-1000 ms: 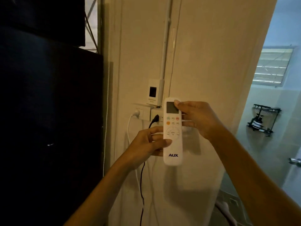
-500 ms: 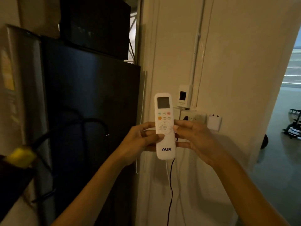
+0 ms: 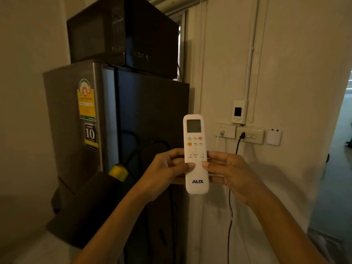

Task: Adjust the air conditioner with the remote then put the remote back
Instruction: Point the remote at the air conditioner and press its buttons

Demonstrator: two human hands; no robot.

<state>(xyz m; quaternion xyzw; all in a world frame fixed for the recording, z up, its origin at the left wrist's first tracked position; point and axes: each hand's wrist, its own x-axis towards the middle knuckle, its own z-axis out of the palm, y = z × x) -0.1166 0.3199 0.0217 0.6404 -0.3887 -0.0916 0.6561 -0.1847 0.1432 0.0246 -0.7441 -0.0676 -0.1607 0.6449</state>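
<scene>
Currently the remote (image 3: 196,155) is held upright by both the left hand (image 3: 167,169) and right hand (image 3: 231,171), thumbs below the keypad. It should be aimed at the unit, not in view, before a key is pressed.

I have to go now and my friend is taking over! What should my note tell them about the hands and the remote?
Left hand: grip closed on the left edge of the remote, thumb on its face just below the round button pad.
Right hand: grip closed on the right edge, thumb tip at the same height.
Remote: upright, buttons and screen facing you, in front of the wall, right of the fridge. The screen looks blank.
Done: remote is in hand.
Left: I cannot tell whether the air conditioner has been adjusted; it is out of view. Putting the remote back is still to do.
</scene>
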